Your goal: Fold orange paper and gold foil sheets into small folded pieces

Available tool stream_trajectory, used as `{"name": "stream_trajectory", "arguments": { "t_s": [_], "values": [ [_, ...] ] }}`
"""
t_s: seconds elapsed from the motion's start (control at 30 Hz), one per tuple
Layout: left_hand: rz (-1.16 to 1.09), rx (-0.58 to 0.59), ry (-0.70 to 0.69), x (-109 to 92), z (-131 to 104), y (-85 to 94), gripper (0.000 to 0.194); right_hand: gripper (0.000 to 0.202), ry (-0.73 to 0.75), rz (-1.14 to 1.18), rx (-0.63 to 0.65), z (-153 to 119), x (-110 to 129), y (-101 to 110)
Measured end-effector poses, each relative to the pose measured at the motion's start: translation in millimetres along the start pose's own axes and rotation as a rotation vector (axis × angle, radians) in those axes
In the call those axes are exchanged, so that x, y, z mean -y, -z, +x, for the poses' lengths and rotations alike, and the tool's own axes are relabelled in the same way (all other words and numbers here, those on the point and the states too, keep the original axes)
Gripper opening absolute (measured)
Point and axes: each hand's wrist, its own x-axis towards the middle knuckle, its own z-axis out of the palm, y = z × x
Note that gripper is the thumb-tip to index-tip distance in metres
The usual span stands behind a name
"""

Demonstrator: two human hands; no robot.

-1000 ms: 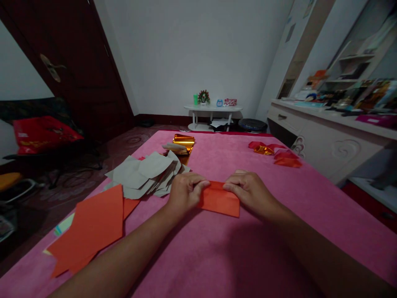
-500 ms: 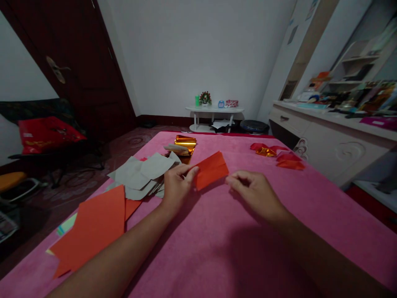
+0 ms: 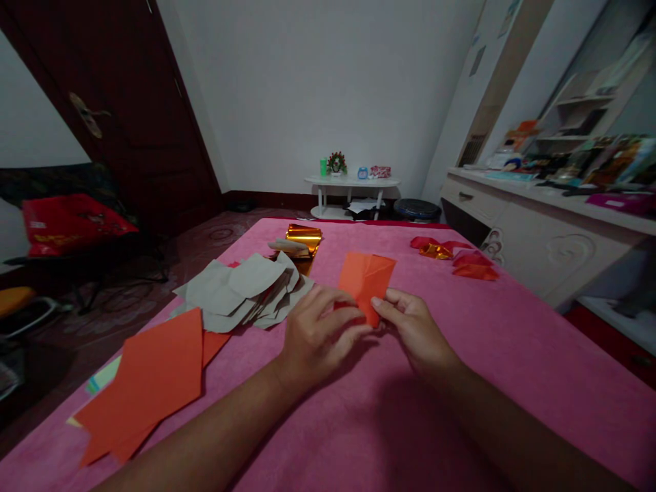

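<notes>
A small creased sheet of orange paper (image 3: pixel 376 270) is held upright above the pink cloth, between both hands. My right hand (image 3: pixel 410 321) pinches its lower right edge, thumb in front. My left hand (image 3: pixel 325 328) is closed at the sheet's lower left, fingers curled and their tips against the paper's bottom. Left of my hands lies a loose pile of grey paper pieces (image 3: pixel 236 287). Larger orange sheets (image 3: pixel 158 369) rest nearer to me on the left. Behind the grey pile is a shiny gold foil roll (image 3: pixel 303 238).
A pink cloth (image 3: pixel 328 437) covers the table. At its far right sit folded red paper pieces (image 3: pixel 474 263) with a gold foil bit (image 3: pixel 434 251). A white dresser (image 3: pixel 543 225) stands on the right, and a chair with a red bag (image 3: pixel 76 224) on the left.
The orange paper has turned more upright and moved right. My right hand has taken hold of its edge. My left hand has shifted right and down, to the paper's bottom.
</notes>
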Motion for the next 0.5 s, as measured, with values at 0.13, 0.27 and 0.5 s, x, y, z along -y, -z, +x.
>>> {"name": "stream_trajectory", "arguments": {
  "t_s": [0.13, 0.27, 0.5],
  "values": [
    [-0.039, -0.117, 0.230, 4.8, 15.1, 5.7, 0.042, 0.011, -0.116, 0.004, 0.178, -1.5, 6.9, -0.4],
    [-0.351, 0.183, 0.548, 12.0, 26.0, 10.0, 0.054, 0.008, -0.155, -0.164, 0.328, -6.2, 10.7, -5.8],
    [-0.568, 0.259, 0.776, 19.0, 24.8, 13.4, 0.030, 0.017, -0.037, -0.389, 0.335, -9.0, 11.9, -8.5]
  ]
}}
